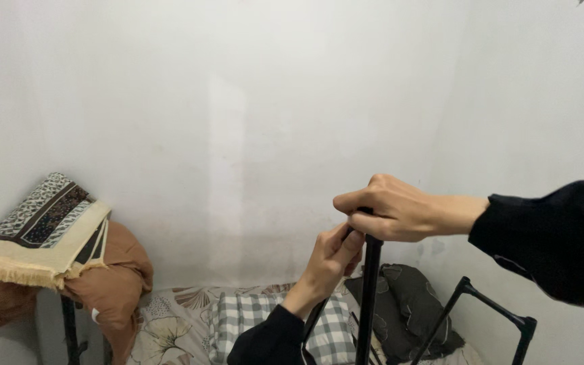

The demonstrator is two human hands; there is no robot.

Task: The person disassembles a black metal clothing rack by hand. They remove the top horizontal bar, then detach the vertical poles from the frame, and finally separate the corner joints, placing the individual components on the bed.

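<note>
White bare wall behind; right hand (390, 216) is closed over the top of the upright black metal pole (368, 304), left hand (332, 260) pinches just below. Pole looks stiff, light; best held near its top.

Soft, even indoor light on the wall (272, 101); sharp focus, faint shadows.

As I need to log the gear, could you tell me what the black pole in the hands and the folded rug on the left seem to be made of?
Black pole: probably metal tubing, matt black, judging by its thin, straight, rigid shape; painted plastic is possible. Folded rug: woven cloth, matt, with a patterned face and a fringed cream edge.
</note>
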